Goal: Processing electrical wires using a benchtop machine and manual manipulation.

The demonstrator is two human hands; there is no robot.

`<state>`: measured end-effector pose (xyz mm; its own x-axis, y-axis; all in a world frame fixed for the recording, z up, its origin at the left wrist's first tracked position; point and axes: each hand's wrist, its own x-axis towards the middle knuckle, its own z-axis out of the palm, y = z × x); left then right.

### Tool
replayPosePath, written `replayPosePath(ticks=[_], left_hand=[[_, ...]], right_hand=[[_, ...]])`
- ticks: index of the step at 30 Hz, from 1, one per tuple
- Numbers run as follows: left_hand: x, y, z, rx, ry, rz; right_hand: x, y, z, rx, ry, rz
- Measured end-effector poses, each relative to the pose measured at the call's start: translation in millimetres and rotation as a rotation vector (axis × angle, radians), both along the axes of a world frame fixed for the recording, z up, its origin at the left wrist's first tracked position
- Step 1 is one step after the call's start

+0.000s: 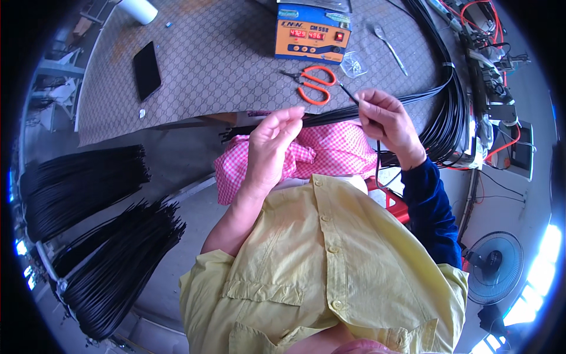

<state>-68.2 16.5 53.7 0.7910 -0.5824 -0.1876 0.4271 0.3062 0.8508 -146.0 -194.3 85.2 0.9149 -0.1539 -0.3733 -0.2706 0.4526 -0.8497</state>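
Above the pink checked cloth [330,154], left hand [272,144] and right hand [389,121] both pinch one bundle of black cords [333,116]; cut cord heaps [112,259] lie done, the big coil [451,100] remains.

Workshop: cable bundles [112,271], soldering station [312,32], scissors [315,85].

A blue-and-orange box unit [312,32] stands at the counter's [224,65] far edge, its front showing two red-lit displays. A dark phone [147,70] lies left, screen off.
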Motion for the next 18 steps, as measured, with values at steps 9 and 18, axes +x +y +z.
replayPosePath(ticks=[9, 18], left_hand=[[4, 0, -33, 0.098, 0.059, 0.016], [8, 5, -44, 0.133, 0.122, 0.010]], right_hand=[[32, -78, -28, -1.200, 0.179, -0.031], [57, -95, -36, -1.450, 0.332, 0.096]])
